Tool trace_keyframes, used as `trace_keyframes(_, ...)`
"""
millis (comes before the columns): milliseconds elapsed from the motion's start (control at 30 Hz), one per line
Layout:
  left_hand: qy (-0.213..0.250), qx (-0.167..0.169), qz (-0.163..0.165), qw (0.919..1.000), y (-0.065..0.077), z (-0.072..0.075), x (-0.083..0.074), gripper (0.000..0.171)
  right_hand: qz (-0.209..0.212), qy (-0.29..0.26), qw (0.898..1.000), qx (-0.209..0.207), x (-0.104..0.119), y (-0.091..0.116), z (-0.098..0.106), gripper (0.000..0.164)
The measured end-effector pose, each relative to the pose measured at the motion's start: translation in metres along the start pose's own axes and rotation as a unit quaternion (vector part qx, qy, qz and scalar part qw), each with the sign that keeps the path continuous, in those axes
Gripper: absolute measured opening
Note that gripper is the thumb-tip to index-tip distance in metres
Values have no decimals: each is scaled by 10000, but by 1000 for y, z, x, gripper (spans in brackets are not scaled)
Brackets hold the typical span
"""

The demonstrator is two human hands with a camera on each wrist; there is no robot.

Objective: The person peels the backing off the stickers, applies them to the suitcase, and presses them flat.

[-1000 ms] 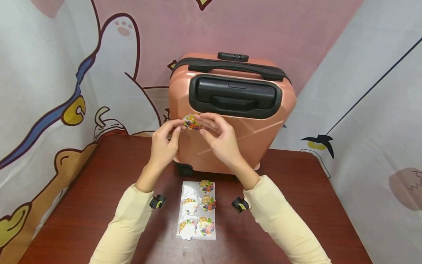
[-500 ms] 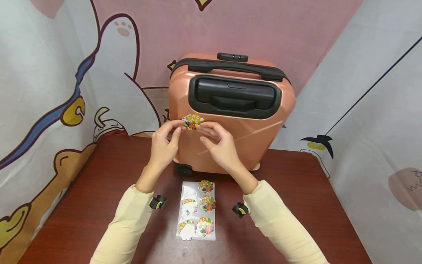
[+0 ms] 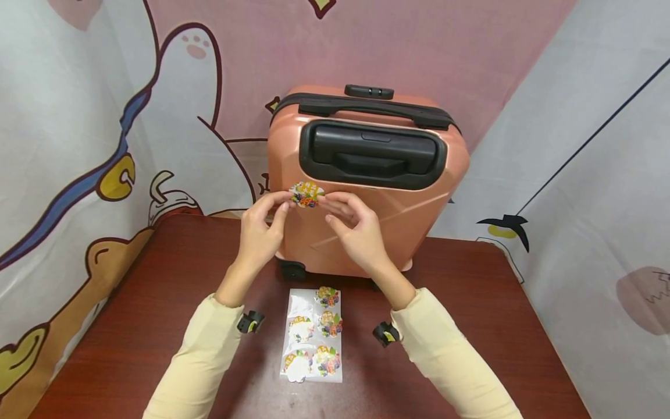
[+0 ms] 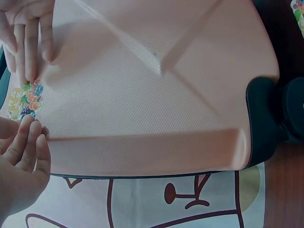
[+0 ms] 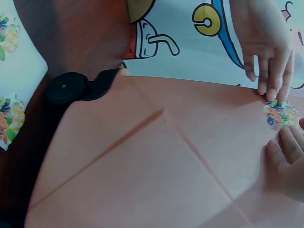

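Note:
A fruit-patterned sticker [image 3: 306,195] lies against the front of the pink suitcase [image 3: 408,218], just below its black handle recess. My left hand [image 3: 262,227] pinches the sticker's left edge between thumb and fingers. At the opposite edge, my right hand [image 3: 361,230] touches the sticker with nearly straight fingertips, its thumb held apart. Both hands also show at the sticker [image 4: 31,102] in the left wrist view. Whether the sticker is fully flat on the suitcase, I cannot tell.
A sticker sheet [image 3: 302,304] with several fruit stickers lies on the brown table [image 3: 173,302] before the suitcase. A black suitcase wheel [image 3: 293,269] rests at the lower left. Cartoon-printed cloth [image 3: 387,41] hangs behind and at both sides.
My right hand has shifted from over the sticker's right part down and to its right edge, uncovering more of it. My left hand has stayed in place.

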State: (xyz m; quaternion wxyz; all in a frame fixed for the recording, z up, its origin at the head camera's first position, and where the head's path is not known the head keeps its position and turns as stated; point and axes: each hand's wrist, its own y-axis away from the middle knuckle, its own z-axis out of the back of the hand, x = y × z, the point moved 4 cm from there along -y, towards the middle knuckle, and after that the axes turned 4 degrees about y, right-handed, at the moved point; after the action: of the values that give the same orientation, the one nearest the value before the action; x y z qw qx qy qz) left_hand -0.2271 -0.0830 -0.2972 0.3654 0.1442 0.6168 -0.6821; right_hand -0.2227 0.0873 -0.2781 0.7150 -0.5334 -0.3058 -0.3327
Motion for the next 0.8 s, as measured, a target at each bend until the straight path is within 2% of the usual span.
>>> trace_keyframes(200, 6, 41, -3, 10000, 0, 0, 0, 15, -40, 43, 10000, 17, -2, 1, 2, 28)
trace_keyframes(500, 24, 14, 4, 10000, 0, 0, 0, 15, 282, -76, 9996, -42, 12, -7, 8, 28)
trace_keyframes(800, -4, 52, 102, 9999, 1, -1, 1, 15, 53, 137, 9999, -20, 4, 0, 8, 27)
